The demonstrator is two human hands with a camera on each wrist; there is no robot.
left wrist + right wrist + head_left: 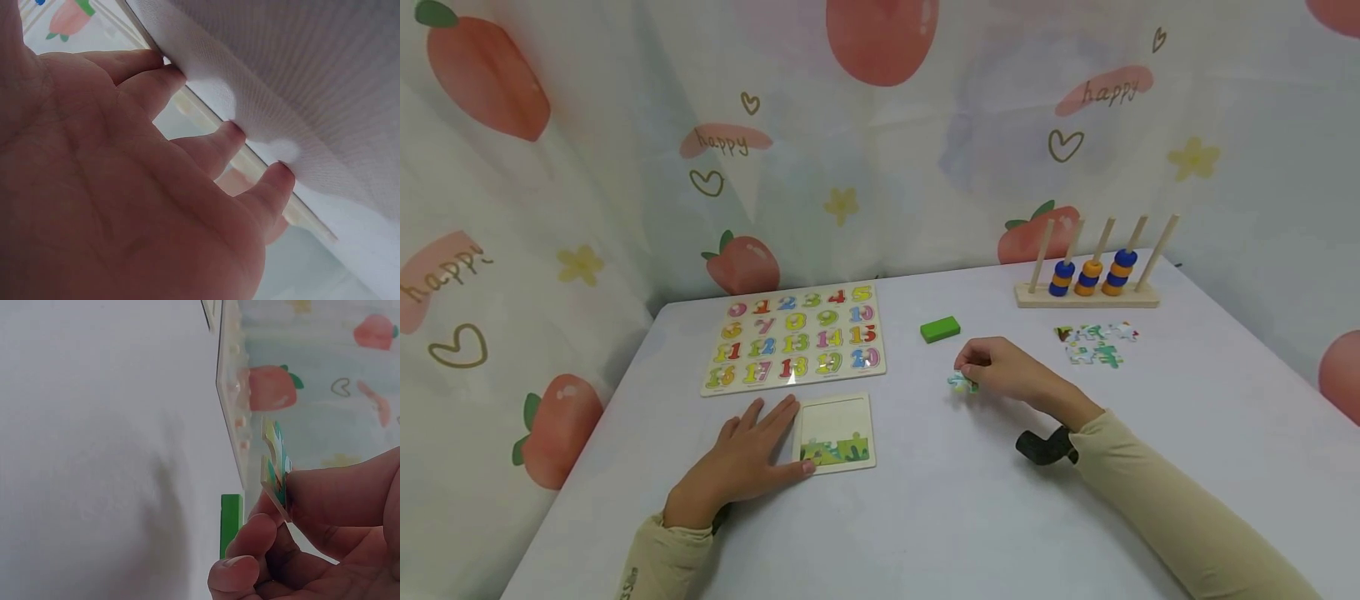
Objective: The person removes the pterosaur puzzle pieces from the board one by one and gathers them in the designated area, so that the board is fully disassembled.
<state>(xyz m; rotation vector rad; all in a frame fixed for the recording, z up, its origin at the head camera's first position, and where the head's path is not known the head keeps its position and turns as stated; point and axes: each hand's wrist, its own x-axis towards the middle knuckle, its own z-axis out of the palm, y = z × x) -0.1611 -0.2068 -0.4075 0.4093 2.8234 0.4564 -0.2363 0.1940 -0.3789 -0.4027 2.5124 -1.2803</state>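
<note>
A square puzzle tray (835,398) lies on the table, with green, grassy pieces filling its lower part. My left hand (745,454) rests along its left side, fingers spread and fairly straight, thumb at the lower left corner. Between thumb and fingers, my right hand (1011,375) pinches a jigsaw piece (961,382) above the table; the right wrist view shows this piece (277,469) edge-on, part of it hidden by the fingers. Several loose jigsaw pieces (1093,343) lie to the right, beyond the right hand.
A number board (793,337) lies behind the tray. The green block (940,329) sits just beyond the right hand. At the back right stands a wooden peg stand (1086,296) with blue and orange rings. A patterned curtain (880,167) hangs behind the table.
</note>
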